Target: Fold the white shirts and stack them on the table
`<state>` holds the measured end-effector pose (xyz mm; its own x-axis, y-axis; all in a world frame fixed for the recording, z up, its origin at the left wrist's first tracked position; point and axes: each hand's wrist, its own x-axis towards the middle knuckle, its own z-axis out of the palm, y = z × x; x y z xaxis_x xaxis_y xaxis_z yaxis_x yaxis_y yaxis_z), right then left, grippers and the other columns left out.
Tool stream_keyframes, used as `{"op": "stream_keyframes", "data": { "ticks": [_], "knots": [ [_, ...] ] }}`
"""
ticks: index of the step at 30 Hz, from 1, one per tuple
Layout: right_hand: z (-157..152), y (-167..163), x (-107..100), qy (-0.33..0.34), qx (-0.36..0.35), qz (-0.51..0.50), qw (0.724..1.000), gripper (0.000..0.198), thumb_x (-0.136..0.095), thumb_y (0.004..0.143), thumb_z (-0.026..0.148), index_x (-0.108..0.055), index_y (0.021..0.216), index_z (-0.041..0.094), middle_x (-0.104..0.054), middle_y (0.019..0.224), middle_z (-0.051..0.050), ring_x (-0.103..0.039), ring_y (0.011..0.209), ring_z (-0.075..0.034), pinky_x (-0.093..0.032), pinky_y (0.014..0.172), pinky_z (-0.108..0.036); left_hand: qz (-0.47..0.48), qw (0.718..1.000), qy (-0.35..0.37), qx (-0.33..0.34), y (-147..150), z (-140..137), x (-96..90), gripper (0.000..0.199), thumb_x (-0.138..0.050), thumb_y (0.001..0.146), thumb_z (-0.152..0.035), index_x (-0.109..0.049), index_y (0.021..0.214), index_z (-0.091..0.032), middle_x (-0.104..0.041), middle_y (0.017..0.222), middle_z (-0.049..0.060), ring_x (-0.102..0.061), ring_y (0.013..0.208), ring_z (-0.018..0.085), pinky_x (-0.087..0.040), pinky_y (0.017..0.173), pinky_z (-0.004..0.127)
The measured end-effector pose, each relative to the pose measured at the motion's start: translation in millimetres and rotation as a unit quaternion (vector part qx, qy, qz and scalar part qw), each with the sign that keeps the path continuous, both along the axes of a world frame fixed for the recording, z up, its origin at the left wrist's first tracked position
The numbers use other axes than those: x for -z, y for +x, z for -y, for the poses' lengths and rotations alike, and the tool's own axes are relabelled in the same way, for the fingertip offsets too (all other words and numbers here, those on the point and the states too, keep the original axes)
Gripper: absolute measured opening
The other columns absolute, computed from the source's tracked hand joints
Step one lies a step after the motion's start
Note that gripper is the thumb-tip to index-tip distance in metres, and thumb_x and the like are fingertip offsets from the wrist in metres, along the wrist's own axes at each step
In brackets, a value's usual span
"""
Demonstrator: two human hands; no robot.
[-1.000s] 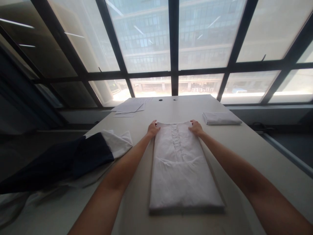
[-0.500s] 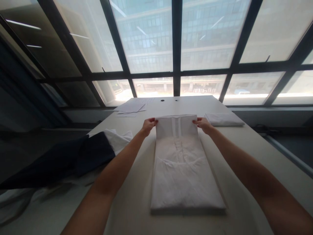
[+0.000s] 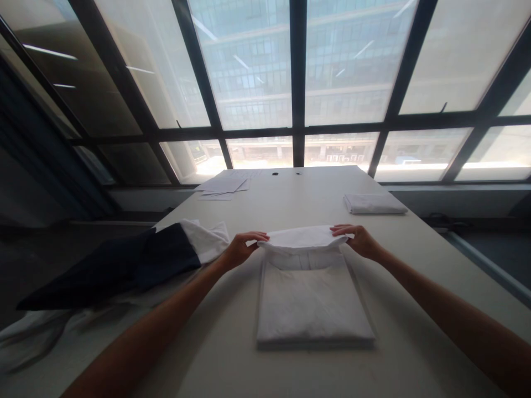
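The left hand and right hand each pinched a far corner of the white shirt lying mid-table, fold raised above it; level corners, laid edge to edge, would likely fold cleanest.

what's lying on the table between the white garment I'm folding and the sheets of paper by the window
Nothing: in the head view, bare table separates the white garment from the papers.
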<state>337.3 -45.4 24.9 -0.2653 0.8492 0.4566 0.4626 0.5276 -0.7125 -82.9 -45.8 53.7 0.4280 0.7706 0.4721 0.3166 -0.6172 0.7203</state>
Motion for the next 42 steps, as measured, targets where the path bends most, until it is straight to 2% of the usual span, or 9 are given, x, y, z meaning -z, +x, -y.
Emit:
{"op": "stream_keyframes", "data": {
  "ticks": [4, 9, 15, 22, 27, 31, 36, 39, 42],
  "knots": [
    [13.7, 3.4, 22.2, 0.024, 0.026, 0.076, 0.996, 0.028, -0.061, 0.083, 0.021, -0.080, 0.102, 0.026, -0.073, 0.122, -0.007, -0.062, 0.125, -0.027, -0.047, 0.109, -0.051, -0.024, 1.000, -0.007, 0.015, -0.4, 16.9, 20.2, 0.030, -0.067, 0.091, -0.045, -0.081, 0.096, -0.019, -0.077, 0.109, 0.012, -0.070, 0.112, 0.028, -0.052, 0.104, 0.047],
    [19.4, 7.1, 33.7, 0.051, 0.024, 0.142, 0.988, 0.039, -0.058, 0.082, 0.012, -0.078, 0.113, 0.026, -0.068, 0.130, -0.006, -0.057, 0.131, -0.026, -0.046, 0.111, -0.049, -0.024, 0.999, -0.036, 0.032, -3.5, 17.0, 27.5, 0.032, -0.068, 0.089, -0.046, -0.081, 0.098, -0.019, -0.076, 0.112, 0.014, -0.068, 0.116, 0.030, -0.051, 0.106, 0.050],
    [30.8, 8.5, 31.7, 0.084, 0.007, 0.219, 0.972, 0.048, -0.051, 0.082, 0.006, -0.075, 0.119, 0.026, -0.065, 0.135, -0.004, -0.056, 0.132, -0.023, -0.046, 0.111, -0.045, -0.030, 0.994, -0.082, 0.067, -8.9, 15.0, 30.3, 0.033, -0.071, 0.087, -0.047, -0.082, 0.099, -0.018, -0.075, 0.116, 0.015, -0.066, 0.120, 0.031, -0.050, 0.106, 0.048],
    [43.3, 7.5, 21.9, 0.121, -0.032, 0.322, 0.938, 0.058, -0.049, 0.079, 0.002, -0.070, 0.128, 0.025, -0.060, 0.143, -0.003, -0.050, 0.137, -0.025, -0.040, 0.115, -0.049, -0.093, 0.989, -0.052, 0.100, -16.5, 12.6, 37.8, 0.026, -0.071, 0.088, -0.041, -0.081, 0.102, -0.022, -0.072, 0.123, 0.013, -0.060, 0.128, 0.030, -0.045, 0.112, 0.048],
    [42.7, 12.1, 23.8, 0.109, -0.051, 0.286, 0.951, 0.057, -0.043, 0.078, -0.001, -0.075, 0.118, 0.026, -0.065, 0.136, -0.002, -0.056, 0.132, -0.023, -0.038, 0.116, -0.050, -0.135, 0.986, -0.005, 0.094, -18.0, 13.7, 32.3, 0.025, -0.057, 0.092, -0.022, -0.080, 0.099, -0.020, -0.074, 0.120, 0.010, -0.063, 0.125, 0.025, -0.047, 0.111, 0.042],
    [27.5, -1.2, 16.4, 0.098, 0.013, 0.168, 0.981, 0.047, -0.041, 0.081, 0.003, -0.080, 0.096, 0.023, -0.076, 0.114, -0.005, -0.066, 0.119, -0.022, -0.047, 0.109, -0.045, -0.135, 0.988, 0.067, 0.015, 7.1, 8.6, 15.3, 0.033, -0.048, 0.092, -0.016, -0.078, 0.106, -0.021, -0.075, 0.118, 0.006, -0.066, 0.119, 0.021, -0.047, 0.111, 0.040],
    [-1.8, -59.9, -3.1, 0.043, 0.092, 0.247, 0.964, 0.048, -0.040, 0.092, 0.013, -0.066, 0.131, 0.008, -0.059, 0.142, -0.018, -0.051, 0.137, -0.025, -0.036, 0.118, -0.042, -0.254, 0.963, 0.084, -0.021, 76.4, -13.3, 6.8, 0.041, -0.042, 0.101, -0.027, -0.062, 0.136, -0.016, -0.059, 0.144, 0.010, -0.049, 0.139, 0.024, -0.036, 0.119, 0.045],
    [-10.1, -93.5, -4.4, -0.011, 0.093, 0.334, 0.938, 0.052, -0.037, 0.100, 0.028, -0.051, 0.147, 0.008, -0.041, 0.156, -0.021, -0.035, 0.147, -0.031, -0.029, 0.119, -0.052, -0.364, 0.929, 0.062, -0.003, 110.3, -23.3, 19.2, 0.051, -0.037, 0.105, -0.037, -0.043, 0.151, -0.017, -0.040, 0.159, 0.012, -0.033, 0.149, 0.030, -0.027, 0.120, 0.057],
    [-7.7, -107.3, 6.0, -0.039, 0.049, 0.391, 0.918, 0.060, -0.032, 0.103, 0.038, -0.033, 0.157, 0.012, -0.026, 0.164, -0.018, -0.020, 0.153, -0.032, -0.020, 0.119, -0.060, -0.406, 0.911, 0.073, 0.025, 121.8, -23.7, 35.2, 0.058, -0.030, 0.107, -0.045, -0.024, 0.160, -0.021, -0.025, 0.165, 0.012, -0.023, 0.153, 0.030, -0.022, 0.120, 0.060]
  ]
}}
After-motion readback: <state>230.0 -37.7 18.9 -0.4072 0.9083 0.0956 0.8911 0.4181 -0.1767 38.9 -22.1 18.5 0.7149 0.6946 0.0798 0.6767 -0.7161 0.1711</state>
